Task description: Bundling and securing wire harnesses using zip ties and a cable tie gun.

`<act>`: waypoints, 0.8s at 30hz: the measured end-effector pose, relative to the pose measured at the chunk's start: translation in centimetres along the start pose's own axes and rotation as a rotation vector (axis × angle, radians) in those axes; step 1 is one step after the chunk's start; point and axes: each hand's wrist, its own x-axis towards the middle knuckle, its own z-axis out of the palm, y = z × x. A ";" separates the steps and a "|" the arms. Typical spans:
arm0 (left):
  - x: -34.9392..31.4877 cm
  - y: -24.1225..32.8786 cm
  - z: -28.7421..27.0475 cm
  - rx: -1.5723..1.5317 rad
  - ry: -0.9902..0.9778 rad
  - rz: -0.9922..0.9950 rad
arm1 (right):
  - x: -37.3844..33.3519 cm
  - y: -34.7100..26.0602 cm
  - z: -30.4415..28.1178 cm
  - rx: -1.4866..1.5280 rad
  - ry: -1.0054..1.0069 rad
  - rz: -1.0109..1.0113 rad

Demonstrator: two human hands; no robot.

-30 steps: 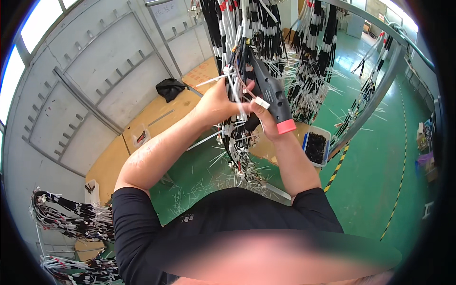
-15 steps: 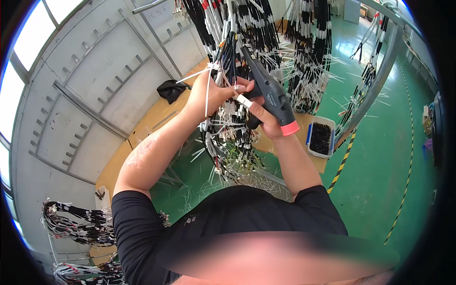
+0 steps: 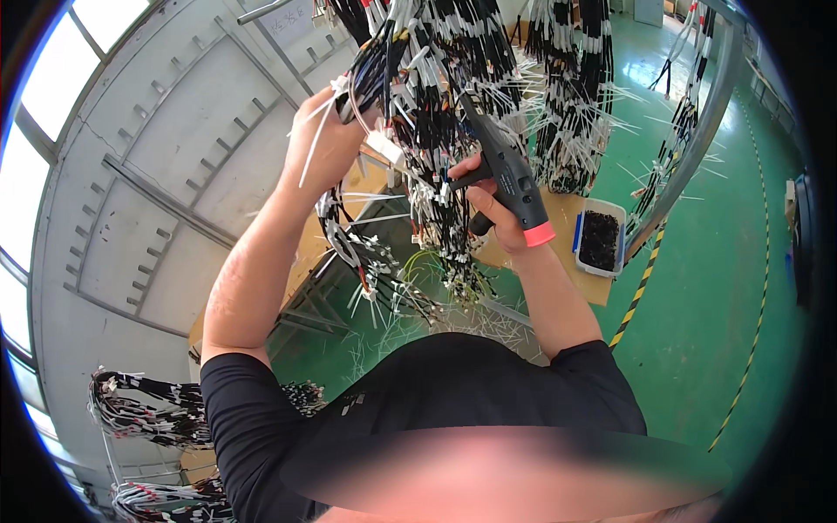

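My left hand (image 3: 324, 144) is closed round a bundle of dark wires (image 3: 373, 74), pulled left of the hanging mass. A long white cable tie (image 3: 316, 146) dangles across the back of this hand. Beside its fingers hangs a white connector (image 3: 384, 146) on a thin brownish wire. In my right hand (image 3: 493, 212) is a black cable tie gun (image 3: 510, 180) with a red end knob, its nose angled up and left. My fingers are wrapped round its handle and trigger. Just left of the gun hang wire harnesses (image 3: 436, 131) with black and white sleeves; the gun's tip overlaps them.
More harnesses (image 3: 571, 105) hang behind from a metal frame (image 3: 697, 166). A blue-edged clear bin (image 3: 577, 240) of small black pieces stands on the wooden board at right. Cut white tie ends (image 3: 397, 336) litter the green floor. Further harnesses (image 3: 153, 410) lie at lower left.
My left hand has moved left and up, drawing a wire bundle away from the rest. My right hand with the gun has shifted slightly right and down, so the hands are now apart.
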 end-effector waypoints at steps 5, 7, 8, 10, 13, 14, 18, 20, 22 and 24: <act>1.8 2.5 -1.6 0.160 -0.098 -0.220 | 1.1 -0.5 0.0 -0.017 -0.086 0.026; 3.2 1.4 -3.4 -0.008 -0.184 -0.402 | 2.1 -0.4 -0.2 0.009 -0.155 0.023; 3.1 2.3 -4.0 -0.084 -0.163 -0.420 | 2.5 -0.4 0.0 0.001 -0.153 0.032; 3.5 1.2 -4.6 -0.290 -0.208 -0.496 | 3.7 0.3 0.5 0.104 -0.116 -0.002; 3.2 0.0 -4.8 -0.544 -0.312 -0.492 | 5.5 1.0 0.6 0.129 -0.087 -0.026; 3.2 0.0 -4.7 -0.582 -0.337 -0.492 | 6.1 0.9 0.5 0.147 -0.107 0.000; 2.8 -0.4 -4.0 -0.765 -0.238 -0.496 | 7.4 1.3 -0.5 0.105 -0.189 0.038; 3.0 -0.5 -4.6 -0.687 -0.369 -0.453 | 7.8 1.5 -1.2 -0.005 -0.268 0.015; 2.8 -0.1 -4.4 -0.692 -0.364 -0.426 | 7.7 1.3 -1.3 -0.023 -0.290 0.021; 2.7 0.1 -4.3 -0.694 -0.353 -0.427 | 7.9 0.8 -1.2 -0.092 -0.318 0.007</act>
